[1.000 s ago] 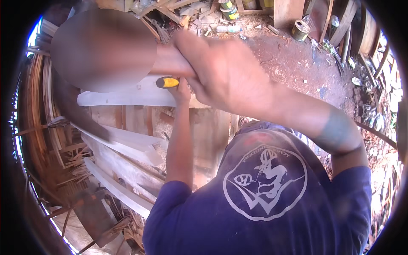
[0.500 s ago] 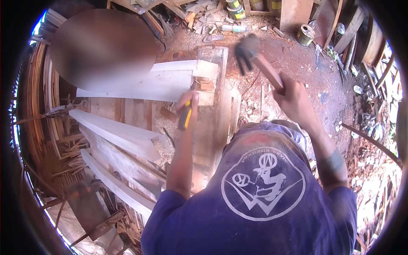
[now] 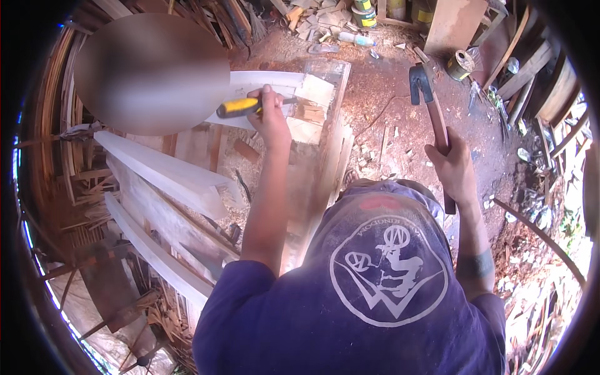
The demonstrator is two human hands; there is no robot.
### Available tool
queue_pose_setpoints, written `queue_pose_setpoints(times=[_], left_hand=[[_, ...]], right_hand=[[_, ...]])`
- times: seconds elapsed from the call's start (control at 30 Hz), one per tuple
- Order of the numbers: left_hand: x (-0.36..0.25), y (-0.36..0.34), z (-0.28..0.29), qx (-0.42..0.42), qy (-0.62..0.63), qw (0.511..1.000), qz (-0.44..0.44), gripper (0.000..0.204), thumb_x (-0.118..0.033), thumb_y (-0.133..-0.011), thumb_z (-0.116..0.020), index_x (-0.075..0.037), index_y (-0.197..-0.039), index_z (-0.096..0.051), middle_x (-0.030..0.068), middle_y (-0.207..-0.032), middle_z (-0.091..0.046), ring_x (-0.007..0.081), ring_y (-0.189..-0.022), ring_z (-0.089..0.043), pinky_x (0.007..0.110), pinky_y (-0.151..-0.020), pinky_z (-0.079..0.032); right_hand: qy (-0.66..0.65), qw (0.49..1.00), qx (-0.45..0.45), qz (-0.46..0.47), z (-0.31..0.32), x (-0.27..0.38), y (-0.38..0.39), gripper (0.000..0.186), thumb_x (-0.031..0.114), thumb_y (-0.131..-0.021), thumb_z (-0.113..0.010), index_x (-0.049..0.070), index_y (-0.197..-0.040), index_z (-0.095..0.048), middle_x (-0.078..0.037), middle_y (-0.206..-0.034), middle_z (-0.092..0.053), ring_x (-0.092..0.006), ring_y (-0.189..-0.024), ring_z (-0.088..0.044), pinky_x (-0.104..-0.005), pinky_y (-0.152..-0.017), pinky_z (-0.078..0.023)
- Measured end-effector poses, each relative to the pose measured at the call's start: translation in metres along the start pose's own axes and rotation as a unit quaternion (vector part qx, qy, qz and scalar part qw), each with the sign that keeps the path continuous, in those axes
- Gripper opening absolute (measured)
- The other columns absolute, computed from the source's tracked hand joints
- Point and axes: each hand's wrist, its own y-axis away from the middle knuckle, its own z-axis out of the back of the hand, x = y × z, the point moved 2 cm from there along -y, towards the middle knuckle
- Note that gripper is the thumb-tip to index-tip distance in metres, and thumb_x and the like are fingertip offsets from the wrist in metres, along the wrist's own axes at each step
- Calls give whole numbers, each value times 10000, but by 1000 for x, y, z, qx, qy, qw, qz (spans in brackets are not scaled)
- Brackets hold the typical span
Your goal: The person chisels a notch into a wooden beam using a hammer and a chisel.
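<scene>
My left hand (image 3: 273, 115) is closed around a chisel with a yellow and black handle (image 3: 237, 107). The chisel lies nearly level, its dark blade pointing right toward a rough notch (image 3: 310, 112) cut near the end of a pale wooden beam (image 3: 317, 89). Whether the blade tip touches the wood, I cannot tell. Over on the right, my right hand (image 3: 455, 164) grips a claw hammer (image 3: 437, 119) by its wooden handle. The hammer's dark head is up and well apart from the beam.
Under the beam's end runs a long plank (image 3: 331, 75). More pale shaped timbers (image 3: 156, 172) lie to the left. Wood chips, a plastic bottle (image 3: 356, 39) and an open can (image 3: 460, 65) are on the floor ahead. A large blurred patch covers the upper left.
My left hand has turned the chisel from upright to nearly level and lifted its handle away leftward. My right hand has moved right and lower with the hammer, whose head has swung rightward.
</scene>
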Motion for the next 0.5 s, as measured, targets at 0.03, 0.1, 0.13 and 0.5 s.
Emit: queue_pose_setpoints(times=[0.03,0.1,0.13,0.5], left_hand=[[1,1,-4,8,40,999,1,105,-67,-972,-610,-33,-911,-531,1,-764,-475,103,-722,-439,293,-705,-396],[5,-1,-3,5,53,999,2,90,-55,-969,-607,-41,-920,-533,8,-781,-481,109,-744,-451,299,-712,-402],[7,0,-2,3,64,998,5,80,-42,-966,-604,-50,-929,-534,16,-798,-487,115,-767,-462,306,-718,-409],[4,-1,14,87,101,989,62,164,-164,-1001,-583,-88,-945,-449,34,-720,-460,138,-665,-444,317,-649,-399]], right_hand=[[5,1000,9,-11,-1,0,1,275,213,-858,-679,-34,-921,-576,-200,-719,-606,-301,-678,-625,-431,-657,-469],[11,1000,18,-21,-2,0,0,281,217,-858,-683,-35,-922,-576,-203,-722,-606,-300,-684,-627,-432,-659,-469],[18,999,21,-18,-3,0,-1,288,220,-859,-685,-38,-925,-575,-209,-730,-611,-309,-689,-629,-433,-665,-469],[33,998,45,22,-9,14,-7,315,230,-860,-695,-50,-921,-566,-236,-747,-620,-320,-683,-609,-435,-680,-468]])
